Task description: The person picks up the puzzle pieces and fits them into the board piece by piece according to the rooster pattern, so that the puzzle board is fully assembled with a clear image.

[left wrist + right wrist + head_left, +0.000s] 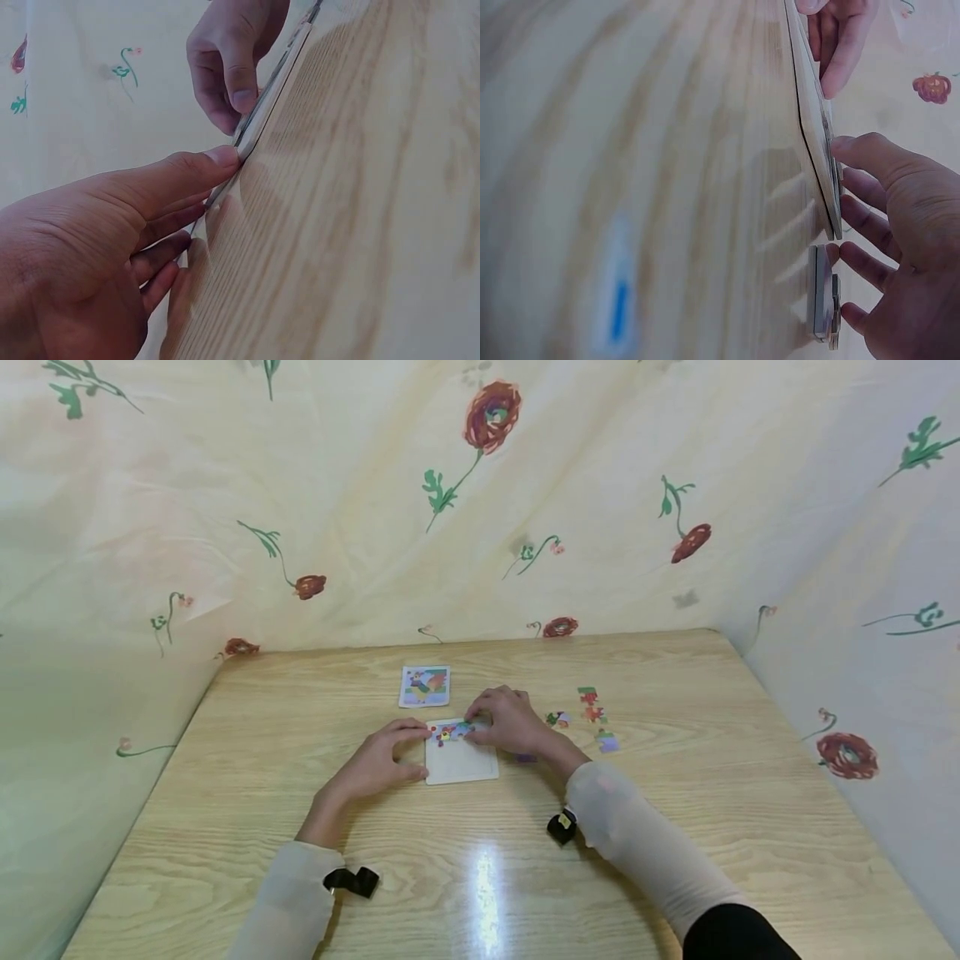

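Tray (459, 767), white, flat and square, braced at its edge

The left hand (375, 763) grips its left edge, seemingly to keep it still on the wood-grain table (420, 910). The right hand (508, 720) touches multicoloured interlocking puzzle pieces (448, 732) along the tray's far side; whether it pinches one is hidden. Loose, colourful jigsaw pieces (596, 714) lie rightward, probably for easy reach. No writing is legible.

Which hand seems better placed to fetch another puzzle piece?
Probably the right hand: the loose pieces lie nearer it, while the left hand touches the left edge of the white board.
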{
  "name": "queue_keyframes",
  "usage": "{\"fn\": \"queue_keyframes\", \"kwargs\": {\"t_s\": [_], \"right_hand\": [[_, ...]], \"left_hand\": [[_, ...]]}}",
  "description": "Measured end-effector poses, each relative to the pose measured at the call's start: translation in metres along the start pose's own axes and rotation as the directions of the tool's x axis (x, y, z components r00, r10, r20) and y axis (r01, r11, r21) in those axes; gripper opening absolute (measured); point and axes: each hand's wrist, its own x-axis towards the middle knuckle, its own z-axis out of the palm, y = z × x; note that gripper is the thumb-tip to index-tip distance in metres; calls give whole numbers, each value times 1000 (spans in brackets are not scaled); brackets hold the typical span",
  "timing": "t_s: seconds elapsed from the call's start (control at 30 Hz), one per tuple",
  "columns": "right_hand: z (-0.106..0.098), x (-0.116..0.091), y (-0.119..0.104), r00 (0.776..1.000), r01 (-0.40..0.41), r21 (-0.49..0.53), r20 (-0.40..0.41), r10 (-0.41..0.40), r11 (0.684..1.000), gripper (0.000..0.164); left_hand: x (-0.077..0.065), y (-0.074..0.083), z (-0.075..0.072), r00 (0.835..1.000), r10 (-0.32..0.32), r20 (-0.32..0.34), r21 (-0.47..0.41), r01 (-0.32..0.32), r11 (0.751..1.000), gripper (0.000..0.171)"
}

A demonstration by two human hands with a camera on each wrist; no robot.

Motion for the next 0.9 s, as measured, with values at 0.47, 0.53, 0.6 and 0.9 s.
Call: {"fn": "queue_keyframes", "kwargs": {"t_s": [0.47, 0.53, 0.6, 0.9], "right_hand": [[2, 1, -3, 1000, -3, -35, -3, 3, 999, 24], [2, 1, -4, 1000, -4, -32, -5, 4, 999, 24], [2, 1, -4, 1000, -7, -25, -7, 7, 1000, 24], [8, 6, -10, 999, -22, -27, -33, 21, 999, 17]], "left_hand": [[0, 0, 0, 1000, -13, 8, -11, 13, 1000, 62], [0, -1, 0, 1000, -13, 8, -10, 13, 1000, 62], [1, -1, 0, 1000, -14, 9, -9, 14, 1000, 61], [0, -1, 0, 1000, -8, 7, 1, 8, 1000, 60]]}}
